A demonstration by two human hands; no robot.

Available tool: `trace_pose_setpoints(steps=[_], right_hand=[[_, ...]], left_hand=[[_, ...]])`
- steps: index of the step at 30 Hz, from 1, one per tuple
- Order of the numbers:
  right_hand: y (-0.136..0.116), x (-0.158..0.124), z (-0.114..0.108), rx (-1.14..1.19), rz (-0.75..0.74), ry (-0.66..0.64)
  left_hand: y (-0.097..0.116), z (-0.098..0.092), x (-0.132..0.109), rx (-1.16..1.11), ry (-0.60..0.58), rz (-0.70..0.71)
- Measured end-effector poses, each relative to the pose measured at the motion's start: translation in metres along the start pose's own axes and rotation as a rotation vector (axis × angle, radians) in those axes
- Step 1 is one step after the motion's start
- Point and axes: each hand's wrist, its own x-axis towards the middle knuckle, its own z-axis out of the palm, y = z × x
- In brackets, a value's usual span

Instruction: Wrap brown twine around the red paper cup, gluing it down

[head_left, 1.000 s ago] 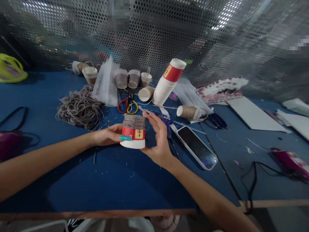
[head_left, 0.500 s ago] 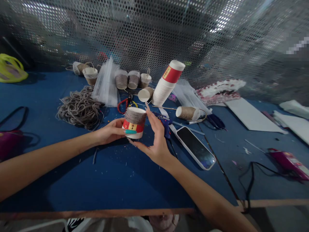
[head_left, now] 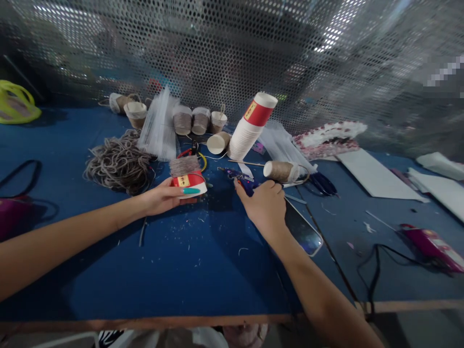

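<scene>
My left hand (head_left: 164, 197) grips a red and white paper cup (head_left: 188, 180) held upside down, its upper part wound with grey twine. My right hand (head_left: 264, 205) lies knuckles up on the blue table (head_left: 174, 261), its fingers curled over a blue glue gun (head_left: 239, 178). Under that hand's wrist a phone (head_left: 303, 232) lies face up. A spool of tan twine (head_left: 282, 170) lies just beyond the right hand.
A leaning stack of paper cups (head_left: 250, 126) stands at the back, with several twine-wrapped cups (head_left: 191, 119) and a loose cup (head_left: 218, 142). A heap of grey cord (head_left: 118, 162) lies left. Red-handled scissors (head_left: 192, 153) lie behind the held cup. White boards (head_left: 377, 176) and a purple tool (head_left: 431, 241) lie right.
My right hand left the cup and moved right, down onto the glue gun. My left hand carried the cup a little to the left and tilted it.
</scene>
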Motion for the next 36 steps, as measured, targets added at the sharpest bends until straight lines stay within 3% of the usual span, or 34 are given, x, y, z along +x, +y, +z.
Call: trace_pose_setpoints(steps=[6, 13, 19, 22, 26, 29, 33, 36], right_hand=[[-0.005, 0.013, -0.003, -0.108, 0.032, -0.309], [-0.005, 0.020, -0.019, 0.039, 0.114, -0.382], [-0.002, 0.020, -0.020, 0.413, 0.158, -0.303], [-0.005, 0.014, -0.017, 0.600, 0.171, -0.266], [-0.010, 0.003, -0.015, 0.859, 0.203, -0.394], [-0.013, -0.006, -0.015, 0.895, 0.097, -0.374], [-0.012, -0.014, -0.013, 0.860, -0.105, -0.231], [-0.012, -0.016, -0.012, 0.838, -0.140, -0.198]], left_hand=[[0.004, 0.008, -0.002, 0.024, 0.026, -0.038], [0.002, -0.001, 0.000, -0.036, -0.052, -0.043], [0.003, -0.006, -0.001, -0.051, -0.060, -0.105], [0.003, -0.003, -0.002, -0.001, 0.038, -0.090], [0.003, 0.004, 0.000, 0.051, 0.203, -0.040], [0.004, 0.005, 0.002, 0.066, 0.247, -0.003], [0.003, 0.001, 0.002, 0.046, 0.169, 0.016], [0.001, -0.002, 0.001, 0.029, 0.135, 0.023]])
